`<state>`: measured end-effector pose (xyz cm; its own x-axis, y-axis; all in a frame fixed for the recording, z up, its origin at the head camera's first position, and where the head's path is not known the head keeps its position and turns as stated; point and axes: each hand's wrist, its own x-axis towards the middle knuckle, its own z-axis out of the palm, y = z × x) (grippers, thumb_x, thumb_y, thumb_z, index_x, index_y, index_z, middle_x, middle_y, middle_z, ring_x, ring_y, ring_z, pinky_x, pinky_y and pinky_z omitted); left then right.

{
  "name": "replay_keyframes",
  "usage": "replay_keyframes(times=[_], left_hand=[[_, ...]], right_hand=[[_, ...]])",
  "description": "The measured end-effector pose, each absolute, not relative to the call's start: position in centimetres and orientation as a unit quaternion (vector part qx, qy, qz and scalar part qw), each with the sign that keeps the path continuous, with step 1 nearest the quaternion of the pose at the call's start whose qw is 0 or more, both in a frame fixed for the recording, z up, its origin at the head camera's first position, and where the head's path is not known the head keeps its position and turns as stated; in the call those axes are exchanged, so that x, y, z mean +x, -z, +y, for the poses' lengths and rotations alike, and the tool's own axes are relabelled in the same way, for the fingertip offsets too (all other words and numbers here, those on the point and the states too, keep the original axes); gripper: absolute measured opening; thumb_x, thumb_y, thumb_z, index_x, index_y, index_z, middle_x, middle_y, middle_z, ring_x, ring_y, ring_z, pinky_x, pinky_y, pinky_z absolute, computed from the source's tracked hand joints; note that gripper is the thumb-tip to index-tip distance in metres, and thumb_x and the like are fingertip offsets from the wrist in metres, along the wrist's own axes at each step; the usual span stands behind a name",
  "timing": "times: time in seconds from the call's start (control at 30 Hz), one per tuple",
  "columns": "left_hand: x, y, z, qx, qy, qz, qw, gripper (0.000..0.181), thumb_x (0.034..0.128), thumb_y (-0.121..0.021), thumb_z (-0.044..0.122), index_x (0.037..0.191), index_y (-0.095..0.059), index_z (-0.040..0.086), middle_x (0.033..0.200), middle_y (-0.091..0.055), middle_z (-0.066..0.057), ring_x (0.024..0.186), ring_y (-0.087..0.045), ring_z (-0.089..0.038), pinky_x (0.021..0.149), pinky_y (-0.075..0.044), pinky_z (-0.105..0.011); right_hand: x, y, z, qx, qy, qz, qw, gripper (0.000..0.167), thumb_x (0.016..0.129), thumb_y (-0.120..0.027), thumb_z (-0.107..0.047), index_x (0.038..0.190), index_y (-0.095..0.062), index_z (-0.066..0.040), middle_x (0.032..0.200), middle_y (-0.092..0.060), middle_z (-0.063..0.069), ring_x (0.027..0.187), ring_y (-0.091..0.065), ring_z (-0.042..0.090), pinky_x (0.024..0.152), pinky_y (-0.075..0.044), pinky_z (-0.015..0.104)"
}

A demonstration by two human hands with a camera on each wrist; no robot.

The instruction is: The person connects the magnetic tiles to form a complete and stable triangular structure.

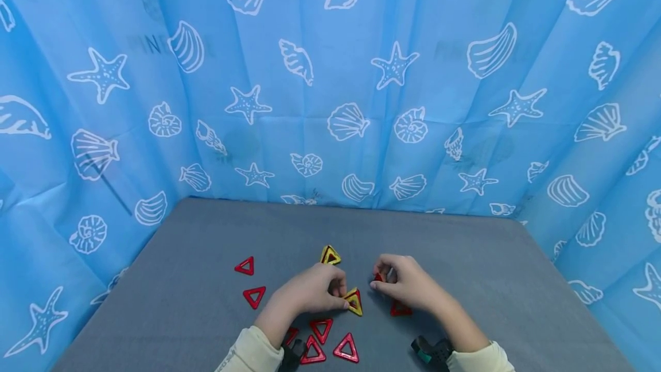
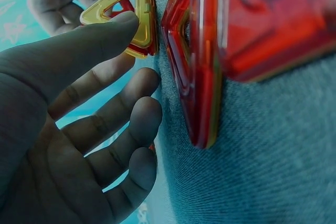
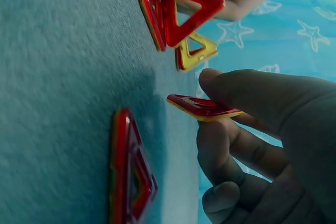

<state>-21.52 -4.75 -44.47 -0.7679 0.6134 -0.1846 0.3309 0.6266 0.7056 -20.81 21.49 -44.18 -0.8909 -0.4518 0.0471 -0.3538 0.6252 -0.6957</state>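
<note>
My left hand [image 1: 311, 291] pinches a yellow triangular magnetic tile [image 2: 143, 3] between thumb and finger. Red triangular tiles [image 3: 202, 18] join it into a small standing shape on the cloth; the left wrist view shows the other fingers loosely bent. To the right, my right hand [image 1: 411, 282] pinches a single red triangular tile [image 3: 205, 109] by thumb and fingertips, raised above the table and apart from the shape. A second yellow-and-red tile shape [image 1: 334, 259] stands behind the left hand. Under the right hand lies another red tile [image 3: 122, 166].
Two red tiles lie at the left, one farther back [image 1: 251, 267] and one nearer [image 1: 247, 294]. Several more, including one red tile [image 1: 353, 355], lie near the left wrist. The grey table [image 1: 465, 257] ends at a blue shell-print curtain [image 1: 320, 154].
</note>
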Motion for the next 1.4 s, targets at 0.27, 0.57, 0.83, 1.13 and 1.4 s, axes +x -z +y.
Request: replay_keyframes(times=[0.27,0.57,0.83,1.13,1.4], left_hand=[[-21.6,44.4,-4.7,0.269,-0.34,0.877,0.206,0.019,0.0913,-0.086,0.023,0.085,-0.068,0.022,0.08,-0.066,0.008,0.072,-0.06,-0.008,0.068,-0.049,-0.028],[-21.4,44.3,-4.7,0.269,-0.342,0.875,0.213,0.019,0.0915,-0.086,0.024,0.085,-0.068,0.022,0.08,-0.066,0.007,0.072,-0.059,-0.008,0.067,-0.048,-0.028],[-21.4,44.3,-4.7,0.278,-0.348,0.871,0.205,0.018,0.0918,-0.085,0.022,0.086,-0.068,0.02,0.081,-0.066,0.006,0.071,-0.059,-0.008,0.067,-0.048,-0.028],[-21.2,44.8,-4.7,0.277,-0.367,0.863,0.209,0.018,0.0919,-0.085,0.019,0.087,-0.068,0.018,0.08,-0.065,0.005,0.07,-0.058,-0.008,0.066,-0.048,-0.027],[-21.2,44.7,-4.7,0.26,-0.379,0.863,0.21,0.015,0.0918,-0.084,0.018,0.09,-0.069,0.016,0.081,-0.065,0.004,0.072,-0.058,-0.01,0.067,-0.047,-0.028]], right_hand=[[-20.7,44.5,20.8,-0.226,0.364,0.901,0.073,0.016,0.096,-0.08,-0.02,0.101,-0.07,-0.01,0.087,-0.066,-0.005,0.065,-0.057,0.006,0.059,-0.05,0.026],[-20.3,44.7,20.2,-0.228,0.362,0.9,0.079,0.013,0.096,-0.08,-0.02,0.099,-0.07,-0.012,0.086,-0.066,-0.006,0.065,-0.058,0.007,0.06,-0.05,0.026],[-20.4,44.6,20.1,-0.245,0.383,0.887,0.078,0.014,0.096,-0.08,-0.02,0.097,-0.07,-0.011,0.083,-0.068,-0.004,0.066,-0.06,0.006,0.06,-0.051,0.026],[-20.3,44.8,20.0,-0.249,0.393,0.88,0.099,0.013,0.097,-0.079,-0.021,0.097,-0.07,-0.011,0.083,-0.069,-0.004,0.07,-0.063,0.006,0.062,-0.052,0.026],[-20.2,44.6,19.9,-0.255,0.411,0.867,0.117,0.01,0.1,-0.074,-0.021,0.098,-0.072,-0.012,0.086,-0.073,-0.001,0.072,-0.067,0.009,0.062,-0.054,0.027]])
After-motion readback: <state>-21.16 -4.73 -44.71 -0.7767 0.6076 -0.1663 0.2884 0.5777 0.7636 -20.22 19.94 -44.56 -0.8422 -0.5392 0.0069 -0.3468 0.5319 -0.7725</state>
